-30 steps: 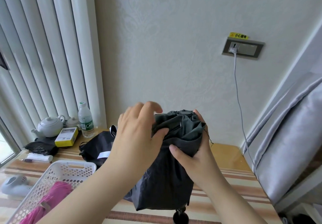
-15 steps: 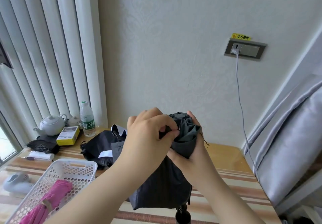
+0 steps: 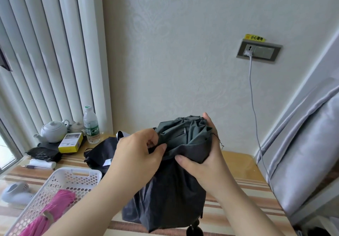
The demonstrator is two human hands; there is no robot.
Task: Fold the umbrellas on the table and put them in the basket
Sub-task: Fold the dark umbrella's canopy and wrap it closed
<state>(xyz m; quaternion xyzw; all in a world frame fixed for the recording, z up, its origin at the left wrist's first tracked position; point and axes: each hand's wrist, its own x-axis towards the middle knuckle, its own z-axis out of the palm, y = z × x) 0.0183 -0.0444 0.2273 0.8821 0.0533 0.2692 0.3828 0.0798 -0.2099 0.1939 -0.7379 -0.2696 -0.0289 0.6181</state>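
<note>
In the lower centre of the frame we are holding the dark grey umbrella [image 3: 176, 189] upright above the striped table [image 3: 244, 184], our right hand [image 3: 200, 160] wrapping around its bunched canopy and our left hand [image 3: 139, 155] pinching a fold of the fabric. At the lower left the white basket [image 3: 60, 182] is holding a pink umbrella [image 3: 53, 210]. Further back, a black umbrella [image 3: 100, 153] is lying on the table, with a water bottle [image 3: 91, 125] and a white teapot [image 3: 53, 131] behind it at middle left.
</note>
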